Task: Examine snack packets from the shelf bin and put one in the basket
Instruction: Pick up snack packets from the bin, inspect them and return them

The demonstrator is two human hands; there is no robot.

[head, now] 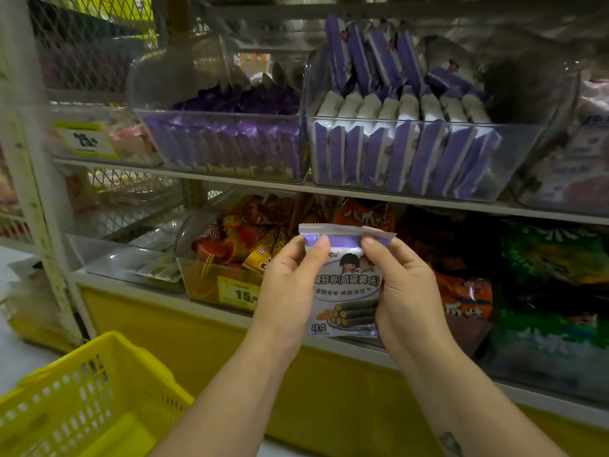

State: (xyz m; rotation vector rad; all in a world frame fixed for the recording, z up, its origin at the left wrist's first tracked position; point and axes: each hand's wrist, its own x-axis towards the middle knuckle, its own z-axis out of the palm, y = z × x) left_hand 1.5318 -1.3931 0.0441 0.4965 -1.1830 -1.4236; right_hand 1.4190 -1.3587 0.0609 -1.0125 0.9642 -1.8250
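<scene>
I hold one purple-and-white snack packet (346,285) upright in front of the lower shelf, its printed front facing me. My left hand (290,285) grips its left edge, thumb on the front near the top. My right hand (402,288) grips its right edge the same way. The clear shelf bin (428,189) on the upper shelf holds several matching purple-and-white packets standing in rows. The yellow plastic basket (75,400) sits at the bottom left, below my left forearm.
A second clear bin (224,169) of darker purple packets stands left of the first. Below are a bin of orange and red snacks (237,245), orange bags (461,291) and green bags (553,278). A white mesh rack post (36,179) rises at left.
</scene>
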